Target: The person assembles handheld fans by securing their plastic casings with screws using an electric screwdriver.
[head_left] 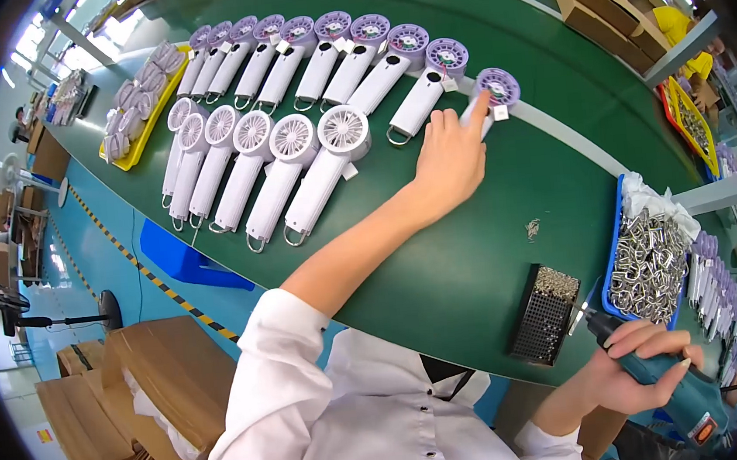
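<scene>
Your left hand was stretched out over the desk, its index finger pointing onto the purple head of the nearest fan, at the right end of the back row. The other fingers were curled in, and whether they closed around the handle could not be told, since the hand hid most of it. Your right hand was wrapped firmly around a power screwdriver, its tip at the right side of a small black tray that held screws at its far end — whether the tip touched one was too small to tell. The step in hand looked like getting a screw onto the driver while the left hand minded the fan. If so, the next move called for a screw seated straight on the tip, then a level path over to the open purple head, with the left hand holding the fan from sliding. Other purple-headed fans lay in the back row to the left, and white fans with grilles lay in front of them. A blue bin of metal loops stood beyond the tray — just right of it.
</scene>
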Tool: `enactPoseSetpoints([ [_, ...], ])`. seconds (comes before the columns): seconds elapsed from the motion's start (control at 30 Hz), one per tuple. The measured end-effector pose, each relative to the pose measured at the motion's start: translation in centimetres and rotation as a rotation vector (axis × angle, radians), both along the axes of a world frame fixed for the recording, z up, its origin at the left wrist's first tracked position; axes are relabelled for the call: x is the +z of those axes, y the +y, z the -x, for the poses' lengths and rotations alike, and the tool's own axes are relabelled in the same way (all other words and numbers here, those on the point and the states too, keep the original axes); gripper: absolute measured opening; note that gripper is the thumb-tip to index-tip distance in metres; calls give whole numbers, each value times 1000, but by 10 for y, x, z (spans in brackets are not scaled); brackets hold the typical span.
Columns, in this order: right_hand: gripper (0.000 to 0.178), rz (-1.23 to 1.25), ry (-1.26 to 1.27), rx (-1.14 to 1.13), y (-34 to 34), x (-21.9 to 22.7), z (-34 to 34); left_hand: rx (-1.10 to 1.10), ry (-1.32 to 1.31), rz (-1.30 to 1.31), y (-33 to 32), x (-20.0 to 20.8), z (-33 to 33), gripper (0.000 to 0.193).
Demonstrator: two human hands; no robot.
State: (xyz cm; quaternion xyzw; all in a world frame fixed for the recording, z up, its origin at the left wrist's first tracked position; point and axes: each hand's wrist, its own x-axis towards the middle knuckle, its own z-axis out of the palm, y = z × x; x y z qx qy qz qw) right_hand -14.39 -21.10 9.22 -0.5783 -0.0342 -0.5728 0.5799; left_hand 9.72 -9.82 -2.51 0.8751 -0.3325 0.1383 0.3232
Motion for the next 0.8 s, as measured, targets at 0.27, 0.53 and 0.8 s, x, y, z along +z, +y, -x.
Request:
enactPoseSetpoints([
  [0.27, 23, -98, 90, -28, -30, -11, 30, 86, -51, 10, -26, -14, -22, 70],
  [0.53, 20, -184, 248, 28, -41, -24, 24, 74, -247, 56, 51, 42, 15, 41],
  [0.8, 19, -110, 307, -19, -42, -42, 17, 542, -80, -442, 179, 15, 53, 44],
])
